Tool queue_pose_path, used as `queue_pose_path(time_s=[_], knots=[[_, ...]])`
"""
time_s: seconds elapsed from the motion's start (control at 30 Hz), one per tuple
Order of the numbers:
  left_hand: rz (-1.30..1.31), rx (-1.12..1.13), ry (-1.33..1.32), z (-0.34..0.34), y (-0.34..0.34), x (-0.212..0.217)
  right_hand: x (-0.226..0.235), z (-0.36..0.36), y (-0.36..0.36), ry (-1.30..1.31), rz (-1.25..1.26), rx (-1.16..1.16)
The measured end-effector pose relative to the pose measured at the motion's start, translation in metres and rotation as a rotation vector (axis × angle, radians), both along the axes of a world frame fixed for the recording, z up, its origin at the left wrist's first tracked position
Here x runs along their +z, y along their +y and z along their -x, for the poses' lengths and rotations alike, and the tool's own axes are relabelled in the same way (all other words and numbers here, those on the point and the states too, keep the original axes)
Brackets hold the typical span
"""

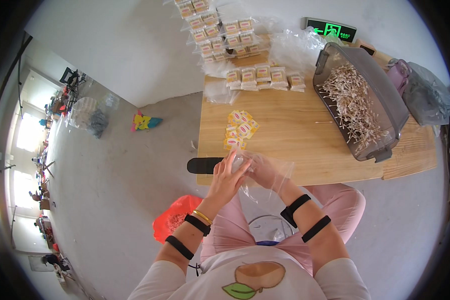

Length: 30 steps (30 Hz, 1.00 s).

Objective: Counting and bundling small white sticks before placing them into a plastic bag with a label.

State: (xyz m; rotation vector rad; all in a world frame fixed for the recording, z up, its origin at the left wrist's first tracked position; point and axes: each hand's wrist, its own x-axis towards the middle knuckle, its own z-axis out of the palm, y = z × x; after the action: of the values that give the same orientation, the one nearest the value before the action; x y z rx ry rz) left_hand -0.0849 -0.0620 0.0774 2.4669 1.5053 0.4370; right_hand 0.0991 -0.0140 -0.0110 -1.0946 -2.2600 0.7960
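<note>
Close together at the table's front edge, both my hands work on a clear plastic bag (286,171). My left hand (226,175) has its fingers bent over the bag's left part. Beside it, my right hand (266,171) grips the same bag, its fingertips partly covered by the film and by the left hand. Some of the film droops below the table edge. Just beyond my left hand lies a loose pile of small yellow and white printed cards (243,126). Whether anything is inside the bag I cannot make out.
A tilted grey plastic bin (399,95) holds many cotton swabs (352,100); one stray swab (324,122) lies beside it. Packed swab bundles (263,76) line the back, near tall stacks (200,30) and clear bags (295,47). A red bag (185,205) stands below, left.
</note>
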Motion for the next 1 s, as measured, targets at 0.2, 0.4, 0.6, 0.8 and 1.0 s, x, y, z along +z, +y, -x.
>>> queue_pose_path(time_s=[0.2,0.4,0.6,0.8,1.0], knots=[[-0.102,-0.029,-0.042,0.002,0.009,-0.009,0.006,0.002,-0.001,0.014,0.018,-0.044],[-0.07,-0.109,-0.119,0.004,0.013,-0.017,-0.004,0.005,-0.004,0.14,-0.021,-0.172],[-0.043,-0.156,0.0,0.004,0.011,-0.01,0.003,0.013,-0.012,-0.005,0.15,-0.342],[-0.029,-0.229,0.156,0.015,0.004,-0.006,0.011,0.014,-0.024,0.017,0.001,-0.247],[-0.067,-0.27,0.226,0.018,0.003,-0.005,0.003,0.018,-0.014,-0.146,-0.225,-0.22]])
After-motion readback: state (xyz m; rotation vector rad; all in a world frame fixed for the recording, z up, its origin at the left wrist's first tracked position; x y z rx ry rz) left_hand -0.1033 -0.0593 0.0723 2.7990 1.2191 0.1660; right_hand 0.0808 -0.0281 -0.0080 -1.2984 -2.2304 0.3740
